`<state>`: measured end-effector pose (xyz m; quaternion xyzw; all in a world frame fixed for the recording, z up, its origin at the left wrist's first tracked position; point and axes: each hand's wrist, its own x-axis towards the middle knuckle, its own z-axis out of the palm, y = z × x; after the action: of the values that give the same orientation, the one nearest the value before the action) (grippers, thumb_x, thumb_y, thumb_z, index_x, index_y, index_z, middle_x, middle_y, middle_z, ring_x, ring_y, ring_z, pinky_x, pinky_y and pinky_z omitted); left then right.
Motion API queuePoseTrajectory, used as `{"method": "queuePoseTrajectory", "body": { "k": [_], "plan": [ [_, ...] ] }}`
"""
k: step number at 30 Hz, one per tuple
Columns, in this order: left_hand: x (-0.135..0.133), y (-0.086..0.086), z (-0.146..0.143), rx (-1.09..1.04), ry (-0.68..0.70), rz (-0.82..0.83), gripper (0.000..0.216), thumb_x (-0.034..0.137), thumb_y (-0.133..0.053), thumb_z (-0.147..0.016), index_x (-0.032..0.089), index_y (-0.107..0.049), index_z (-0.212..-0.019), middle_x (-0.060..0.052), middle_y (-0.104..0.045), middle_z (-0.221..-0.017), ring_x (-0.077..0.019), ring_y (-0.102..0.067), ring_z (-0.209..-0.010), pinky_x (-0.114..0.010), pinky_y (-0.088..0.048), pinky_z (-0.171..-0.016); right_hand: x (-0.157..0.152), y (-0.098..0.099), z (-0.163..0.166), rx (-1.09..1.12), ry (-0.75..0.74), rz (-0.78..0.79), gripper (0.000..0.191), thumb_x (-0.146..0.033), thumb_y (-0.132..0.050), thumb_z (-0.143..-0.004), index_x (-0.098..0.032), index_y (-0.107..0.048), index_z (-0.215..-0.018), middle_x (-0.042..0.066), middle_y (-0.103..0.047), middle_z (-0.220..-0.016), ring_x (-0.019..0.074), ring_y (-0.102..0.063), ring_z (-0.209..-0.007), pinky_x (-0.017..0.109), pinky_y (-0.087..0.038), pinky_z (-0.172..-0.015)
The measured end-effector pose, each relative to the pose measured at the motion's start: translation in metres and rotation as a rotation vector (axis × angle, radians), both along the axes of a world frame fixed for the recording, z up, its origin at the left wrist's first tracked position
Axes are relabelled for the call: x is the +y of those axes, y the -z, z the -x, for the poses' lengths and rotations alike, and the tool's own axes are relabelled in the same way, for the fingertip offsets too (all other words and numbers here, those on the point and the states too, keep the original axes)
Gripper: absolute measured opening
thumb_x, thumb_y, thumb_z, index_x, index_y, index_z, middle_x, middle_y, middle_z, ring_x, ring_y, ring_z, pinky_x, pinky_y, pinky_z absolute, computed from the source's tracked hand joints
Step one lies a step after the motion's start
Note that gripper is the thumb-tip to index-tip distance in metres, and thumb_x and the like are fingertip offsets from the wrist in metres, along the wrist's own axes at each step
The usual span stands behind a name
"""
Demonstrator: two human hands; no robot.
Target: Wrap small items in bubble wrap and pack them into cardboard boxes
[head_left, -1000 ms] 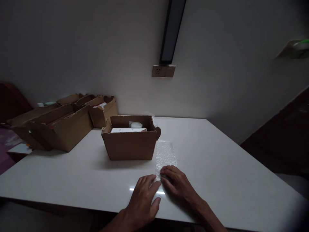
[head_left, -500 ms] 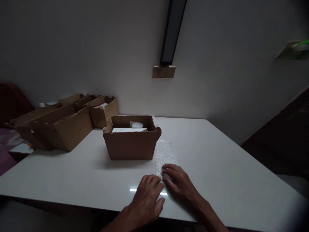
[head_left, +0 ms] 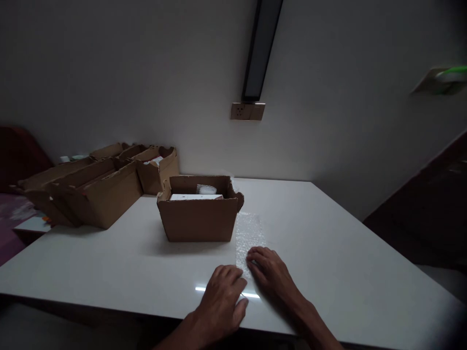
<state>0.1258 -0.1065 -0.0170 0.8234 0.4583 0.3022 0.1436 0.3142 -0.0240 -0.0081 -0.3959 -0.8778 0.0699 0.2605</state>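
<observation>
A flat sheet of clear bubble wrap (head_left: 250,231) lies on the white table, to the right of a cardboard box (head_left: 199,221). My right hand (head_left: 272,272) is at the sheet's lower right side, thumb and fingers drawn together on its edge. At the sheet's lower left corner, my left hand (head_left: 223,299) rests on the table with the thumb apart from the fingers and holds nothing. The box is open at the top; inside show a white carton (head_left: 197,197) and a small item in clear wrapping (head_left: 206,189).
Several more open cardboard boxes (head_left: 113,194) stand on the left of the table (head_left: 310,243), one holding red and white items. A wall socket (head_left: 248,111) sits behind, below a long dark panel (head_left: 262,48). The table's front edge runs close under my wrists.
My right thumb has come in toward its fingers at the bubble wrap's edge. My left hand has hardly moved, and the box stays where it was.
</observation>
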Motion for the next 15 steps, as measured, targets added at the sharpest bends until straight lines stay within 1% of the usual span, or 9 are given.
{"method": "queuePoseTrajectory", "body": {
  "k": [6,11,15],
  "plan": [
    [0.0,0.0,0.0,-0.007,0.007,0.02,0.025,0.015,-0.061,-0.079,0.02,-0.059,-0.103,-0.006,-0.061,-0.122,-0.025,-0.052,-0.113,-0.042,-0.042,-0.102,0.002,-0.001,-0.001,-0.027,0.033,-0.006,0.02,-0.018,-0.047,-0.093,-0.019,-0.066,-0.09,0.009,-0.07,-0.099,0.0231,-0.063,-0.09,0.041,-0.047,-0.08],
    [0.0,0.002,0.0,-0.008,0.011,0.013,0.025,0.014,-0.06,-0.078,0.02,-0.059,-0.103,-0.006,-0.061,-0.121,-0.025,-0.052,-0.113,-0.042,-0.041,-0.102,0.006,0.003,-0.013,0.039,0.12,-0.077,0.019,-0.024,-0.05,-0.092,-0.02,-0.068,-0.093,0.009,-0.071,-0.102,0.0247,-0.064,-0.094,0.041,-0.047,-0.082],
    [0.0,0.0,0.0,-0.004,0.01,0.011,0.024,0.013,-0.06,-0.078,0.02,-0.058,-0.1,-0.006,-0.061,-0.119,-0.0243,-0.052,-0.111,-0.041,-0.042,-0.101,0.007,0.004,-0.018,0.036,0.186,-0.062,0.018,-0.028,-0.051,-0.092,-0.021,-0.067,-0.093,0.008,-0.071,-0.1,0.0236,-0.064,-0.09,0.041,-0.046,-0.08]
  ]
}}
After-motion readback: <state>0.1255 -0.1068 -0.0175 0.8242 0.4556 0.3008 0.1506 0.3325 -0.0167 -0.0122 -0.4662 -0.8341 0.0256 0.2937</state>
